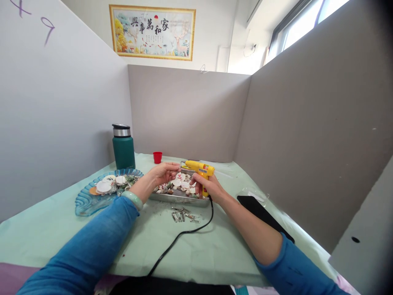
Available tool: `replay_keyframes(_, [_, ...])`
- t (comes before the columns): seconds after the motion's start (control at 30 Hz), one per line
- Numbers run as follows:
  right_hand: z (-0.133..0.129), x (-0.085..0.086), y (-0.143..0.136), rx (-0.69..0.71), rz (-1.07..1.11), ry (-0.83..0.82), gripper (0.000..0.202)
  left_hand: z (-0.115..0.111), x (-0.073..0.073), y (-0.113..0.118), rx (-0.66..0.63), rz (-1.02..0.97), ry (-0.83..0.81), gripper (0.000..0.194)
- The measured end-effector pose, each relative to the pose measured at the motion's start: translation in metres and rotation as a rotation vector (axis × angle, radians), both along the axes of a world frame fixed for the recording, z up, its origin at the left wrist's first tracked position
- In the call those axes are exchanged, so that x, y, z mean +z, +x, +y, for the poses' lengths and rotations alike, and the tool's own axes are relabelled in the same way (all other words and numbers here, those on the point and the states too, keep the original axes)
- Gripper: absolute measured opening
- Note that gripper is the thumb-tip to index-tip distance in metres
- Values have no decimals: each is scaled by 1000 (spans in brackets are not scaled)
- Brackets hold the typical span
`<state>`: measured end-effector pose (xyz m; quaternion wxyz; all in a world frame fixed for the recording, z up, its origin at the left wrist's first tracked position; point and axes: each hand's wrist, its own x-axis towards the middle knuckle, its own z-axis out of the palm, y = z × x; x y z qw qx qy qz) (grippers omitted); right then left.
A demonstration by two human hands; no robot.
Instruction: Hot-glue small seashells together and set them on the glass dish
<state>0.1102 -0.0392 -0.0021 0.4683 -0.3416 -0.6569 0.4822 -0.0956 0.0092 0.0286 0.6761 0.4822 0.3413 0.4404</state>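
Note:
My right hand (211, 186) is wrapped round the handle of a yellow hot glue gun (199, 166), its nozzle pointing left and a black cord running down from the grip. Just left of the nozzle, the fingertips of my left hand (166, 172) are pinched together; what they hold is too small to make out. Both hands are above a metal tray (176, 199) of white discs (182, 180), some with red marks, and small shells or stones. In front of the tray lie several small metal pins or clasps (184, 214).
A blue glass dish (86, 205) with discs and small pieces stands at left, before a green bottle (123, 149). Behind the tray is a red cup (157, 157). A black flat object (264, 217) and clear plastic (253, 194) lie at right. Grey panels (190, 110) enclose the table.

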Motion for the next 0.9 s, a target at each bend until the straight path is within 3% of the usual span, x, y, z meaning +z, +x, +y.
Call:
replay_keyframes(0.53, [-4, 1, 0, 62, -47, -1, 37, 7, -4, -4, 23, -46, 8, 8])
replay_keyframes(0.9, [1, -2, 3, 26, -12, 20, 34, 0, -1, -2, -19, -18, 21, 12])
